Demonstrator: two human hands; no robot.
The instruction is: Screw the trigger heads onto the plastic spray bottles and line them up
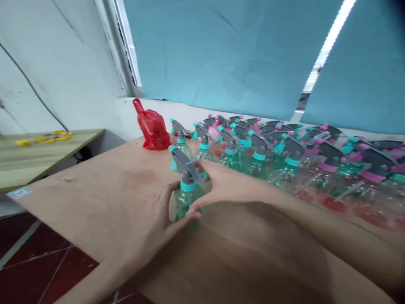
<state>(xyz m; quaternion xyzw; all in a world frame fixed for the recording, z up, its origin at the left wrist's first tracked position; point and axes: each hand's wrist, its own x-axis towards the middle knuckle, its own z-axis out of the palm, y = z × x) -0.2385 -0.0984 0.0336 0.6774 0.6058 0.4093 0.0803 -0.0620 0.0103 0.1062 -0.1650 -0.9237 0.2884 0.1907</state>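
A clear green spray bottle [187, 185] with a grey and turquoise trigger head stands upright at the table's middle. My left hand [161, 217] is wrapped round the left side of its body, thumb across the front. From the right, my right hand [218, 181] curves about the bottle's shoulder and head, its thumb on the front near the left thumb. The right fingers behind the bottle are partly hidden. Just beyond stand other green spray bottles [230, 156] with turquoise collars. Farther right are clear reddish spray bottles [329, 169] with pink collars.
Several rows of spray bottles fill the right and back of the brown table [126, 202]. A red plastic bag [154, 128] sits at the back left. Yellow items [55, 137] lie on a separate wooden table [19, 156]. A blue curtain [221, 55] hangs behind.
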